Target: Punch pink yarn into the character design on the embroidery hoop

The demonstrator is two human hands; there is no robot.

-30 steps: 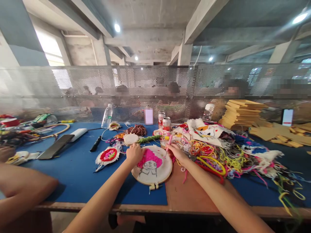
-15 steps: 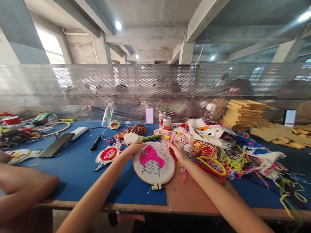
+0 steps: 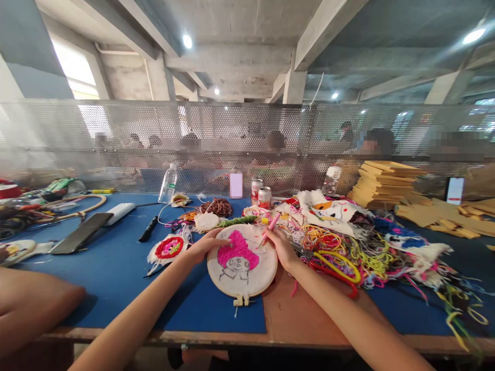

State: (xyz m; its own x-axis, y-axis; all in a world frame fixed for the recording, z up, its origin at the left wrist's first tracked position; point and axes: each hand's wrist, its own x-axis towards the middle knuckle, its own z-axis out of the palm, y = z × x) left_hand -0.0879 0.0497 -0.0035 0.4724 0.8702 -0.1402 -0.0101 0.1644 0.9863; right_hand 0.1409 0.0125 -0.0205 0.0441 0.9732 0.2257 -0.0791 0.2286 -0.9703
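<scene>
Looks forward and down from head height, close to the counter point(image 3: 301, 319), and reaches across to the perforated screen point(image 3: 240, 123) and up to the ceiling point(image 3: 235, 26).

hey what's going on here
A person's left hand holds the hooped white cloth at its upper left edge. The right hand grips a pink pen-like tool over its right side; whether it touches is unclear. A pink patch tops a drawn face that is only outlined.
</scene>
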